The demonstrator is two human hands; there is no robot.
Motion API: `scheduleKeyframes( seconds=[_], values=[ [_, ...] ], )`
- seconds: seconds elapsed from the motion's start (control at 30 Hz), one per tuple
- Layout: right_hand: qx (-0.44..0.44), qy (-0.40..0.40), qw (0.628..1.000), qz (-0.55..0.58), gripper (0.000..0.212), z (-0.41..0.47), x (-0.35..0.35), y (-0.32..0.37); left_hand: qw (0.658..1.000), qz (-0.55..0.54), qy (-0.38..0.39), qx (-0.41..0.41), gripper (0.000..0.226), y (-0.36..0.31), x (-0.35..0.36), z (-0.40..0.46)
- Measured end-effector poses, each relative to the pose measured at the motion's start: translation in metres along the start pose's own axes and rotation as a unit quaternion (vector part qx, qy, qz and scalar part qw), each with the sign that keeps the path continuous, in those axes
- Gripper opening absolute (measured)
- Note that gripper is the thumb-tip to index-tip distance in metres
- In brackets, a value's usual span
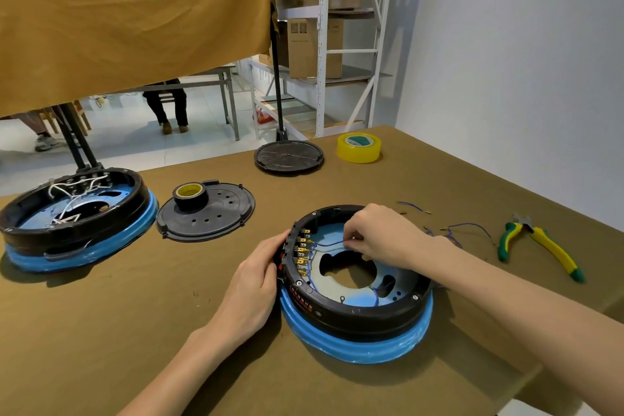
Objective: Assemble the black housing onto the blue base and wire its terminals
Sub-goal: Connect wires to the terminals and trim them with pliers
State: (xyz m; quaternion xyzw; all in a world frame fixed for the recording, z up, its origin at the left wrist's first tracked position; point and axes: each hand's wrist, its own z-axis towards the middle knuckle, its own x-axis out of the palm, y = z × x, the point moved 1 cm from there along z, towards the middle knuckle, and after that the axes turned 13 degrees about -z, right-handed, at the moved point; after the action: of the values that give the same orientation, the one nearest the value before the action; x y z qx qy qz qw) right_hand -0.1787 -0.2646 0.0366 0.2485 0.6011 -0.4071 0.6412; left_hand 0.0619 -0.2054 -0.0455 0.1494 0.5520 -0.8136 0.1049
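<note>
A black ring housing (358, 311) sits on a blue base (364, 344) in front of me. Brass terminals (304, 252) line its inner left wall, and thin blue wires (324, 244) run from them across the blue floor. My left hand (260, 277) grips the housing's outer left rim beside the terminals. My right hand (381, 236) reaches inside the ring and pinches a blue wire near the terminals. Loose blue wires with brass ends (466, 230) lie on the table to the right.
A second black housing on a blue base (77, 226) with white wires stands at far left. A black lid (206, 216) carries a black tape roll (190, 194). Another black lid (288, 157), yellow tape (359, 147) and green-yellow pliers (540, 246) lie around.
</note>
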Motion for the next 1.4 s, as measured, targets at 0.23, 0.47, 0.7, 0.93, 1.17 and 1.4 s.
scheduleKeyframes(
  seconds=[0.23, 0.47, 0.7, 0.93, 1.17, 1.4],
  values=[
    [0.024, -0.023, 0.999, 0.005, 0.033, -0.007, -0.014, 0.017, 1.000, -0.006, 0.000, 0.007, 0.060, -0.002, 0.000, 0.000],
    [-0.068, 0.235, 0.932, 0.268, 0.034, -0.018, -0.022, 0.039, 1.000, -0.007, 0.001, 0.014, 0.058, -0.001, 0.000, 0.000],
    [-0.076, 0.292, 0.894, 0.330, 0.019, -0.018, -0.026, 0.034, 1.000, -0.001, 0.000, 0.016, 0.063, -0.003, 0.000, 0.000],
    [-0.071, 0.259, 0.882, 0.388, 0.021, -0.009, -0.045, 0.007, 1.000, -0.008, 0.005, 0.011, 0.062, -0.002, -0.001, 0.000],
    [-0.077, 0.205, 0.876, 0.430, 0.031, -0.009, -0.049, -0.012, 1.000, -0.004, 0.001, 0.005, 0.056, 0.000, -0.001, 0.001],
    [-0.059, 0.143, 0.895, 0.419, 0.026, -0.017, -0.043, -0.010, 1.000, -0.001, 0.003, 0.001, 0.055, 0.000, -0.001, 0.001]
  ],
)
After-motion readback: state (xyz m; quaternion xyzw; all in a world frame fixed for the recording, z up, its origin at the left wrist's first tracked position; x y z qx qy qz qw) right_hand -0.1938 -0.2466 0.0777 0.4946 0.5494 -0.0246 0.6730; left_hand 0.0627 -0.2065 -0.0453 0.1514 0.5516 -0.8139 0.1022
